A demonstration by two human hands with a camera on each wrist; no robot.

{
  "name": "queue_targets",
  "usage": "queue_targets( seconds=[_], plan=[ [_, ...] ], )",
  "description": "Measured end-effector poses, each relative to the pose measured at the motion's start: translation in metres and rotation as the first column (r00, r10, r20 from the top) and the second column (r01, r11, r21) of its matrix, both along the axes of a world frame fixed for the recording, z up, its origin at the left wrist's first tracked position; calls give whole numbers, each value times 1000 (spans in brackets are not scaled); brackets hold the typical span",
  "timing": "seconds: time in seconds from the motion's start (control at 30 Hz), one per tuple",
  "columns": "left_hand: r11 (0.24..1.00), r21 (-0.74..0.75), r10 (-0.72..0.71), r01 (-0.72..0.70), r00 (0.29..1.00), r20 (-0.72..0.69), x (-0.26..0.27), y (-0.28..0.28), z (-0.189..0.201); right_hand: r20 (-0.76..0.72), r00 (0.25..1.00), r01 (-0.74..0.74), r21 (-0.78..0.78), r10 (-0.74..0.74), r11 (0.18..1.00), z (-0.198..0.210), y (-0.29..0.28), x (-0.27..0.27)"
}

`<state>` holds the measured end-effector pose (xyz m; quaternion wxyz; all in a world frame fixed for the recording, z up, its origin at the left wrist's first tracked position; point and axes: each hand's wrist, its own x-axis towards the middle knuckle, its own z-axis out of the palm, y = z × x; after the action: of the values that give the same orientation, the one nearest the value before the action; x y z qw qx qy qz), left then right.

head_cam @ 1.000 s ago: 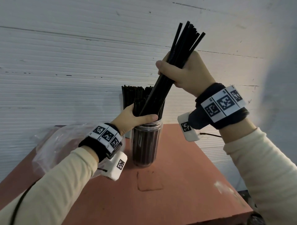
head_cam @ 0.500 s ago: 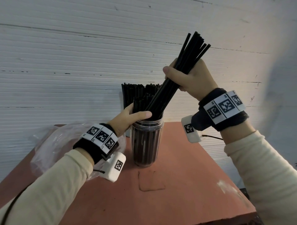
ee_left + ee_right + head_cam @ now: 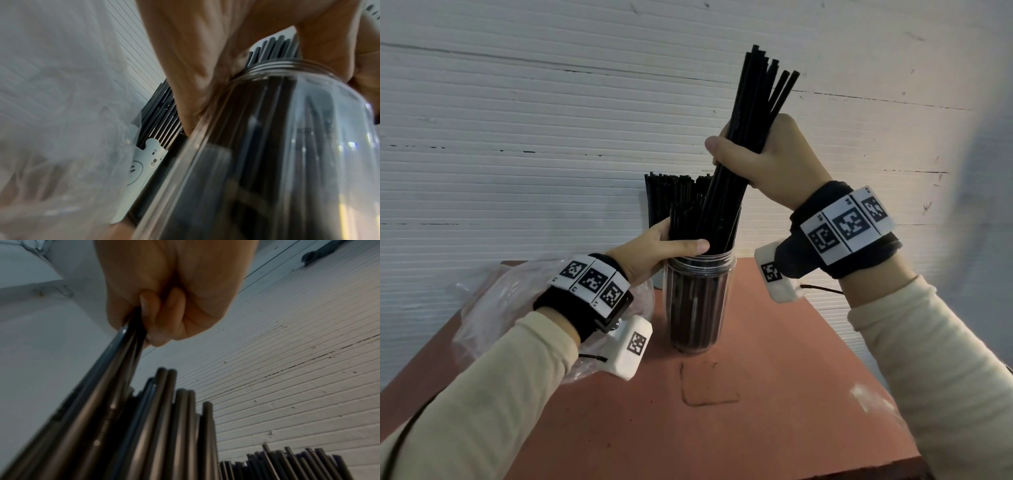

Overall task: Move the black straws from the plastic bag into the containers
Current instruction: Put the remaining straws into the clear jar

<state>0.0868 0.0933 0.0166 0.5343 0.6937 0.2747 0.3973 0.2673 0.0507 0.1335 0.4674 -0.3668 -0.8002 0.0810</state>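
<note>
My right hand (image 3: 760,161) (image 3: 164,308) grips a bundle of black straws (image 3: 753,113) (image 3: 115,386), nearly upright, with its lower ends inside a clear plastic container (image 3: 698,301) (image 3: 277,154) on the red table. That container holds many black straws. My left hand (image 3: 664,245) (image 3: 197,68) curls round the straws standing in it, just above its rim. Behind it stands a second container (image 3: 661,195) (image 3: 148,155) full of black straws, with a bear print on its side. The crumpled plastic bag (image 3: 493,315) (image 3: 51,113) lies at the left, under my left wrist.
The red table (image 3: 774,394) ends at the right and near edges. A white ribbed wall (image 3: 517,137) stands directly behind the containers. A dark outline is marked on the table in front of the clear container.
My right hand has swung the straw bundle from a right-leaning tilt to nearly upright and lowered it further into the clear container. My left hand stays at the rim.
</note>
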Motion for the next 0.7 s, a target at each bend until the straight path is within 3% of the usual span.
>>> queue_targets(
  seconds=[0.2,0.4,0.57,0.7],
  plan=[
    [1000,-9,25,-25,1000,18,2,-4,0,42,999,-19,-10,19,1000,-8,3,-12],
    [996,10,83,-83,996,34,3,-7,-5,87,994,-54,-114,64,992,-29,4,-12],
    [995,22,102,-102,995,6,-1,-17,-6,16,996,-84,-166,88,982,-39,0,-11],
    [984,73,164,-162,986,-15,-1,-27,-7,-88,996,4,-93,-13,996,-37,-9,-9]
  ],
)
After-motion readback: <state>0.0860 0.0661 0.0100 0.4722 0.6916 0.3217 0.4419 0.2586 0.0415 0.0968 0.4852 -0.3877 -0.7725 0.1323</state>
